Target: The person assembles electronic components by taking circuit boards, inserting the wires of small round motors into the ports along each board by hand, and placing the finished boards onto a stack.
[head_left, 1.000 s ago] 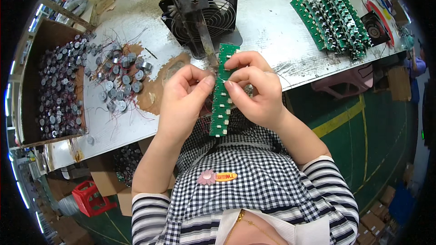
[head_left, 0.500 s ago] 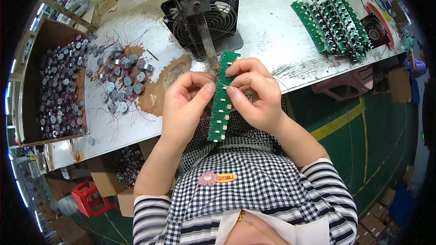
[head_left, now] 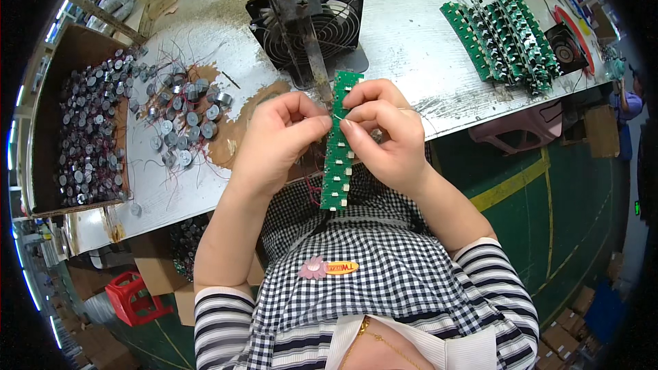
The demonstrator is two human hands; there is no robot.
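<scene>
A long green circuit board strip (head_left: pixel 336 178) with small white connectors stands lengthwise between my hands, below a clamped soldering iron (head_left: pixel 317 68). At its left edge, my left hand (head_left: pixel 277 140) is closed in a pinch; what the fingertips hold is hidden. Thin red wires (head_left: pixel 315 188) hang beside the board below that hand. My right hand (head_left: pixel 387 130) is closed at the board's right edge, its upper fingers against the board. Thumb and forefinger pinch a thin whitish wire (head_left: pixel 338 118), whose end lies over the board.
A black fan (head_left: pixel 329 20) stands behind the iron. On the left, small round motors (head_left: pixel 181 127) with wires lie loose, beside a cardboard box (head_left: pixel 75 34) full of more. Several finished-looking green boards (head_left: pixel 507 41) are stacked at the right. A red stool (head_left: pixel 133 298) stands on the floor.
The board has tilted more upright, its lower end shifting slightly right. My left hand has turned and moved up a little; the right fingers have shifted slightly up along the board.
</scene>
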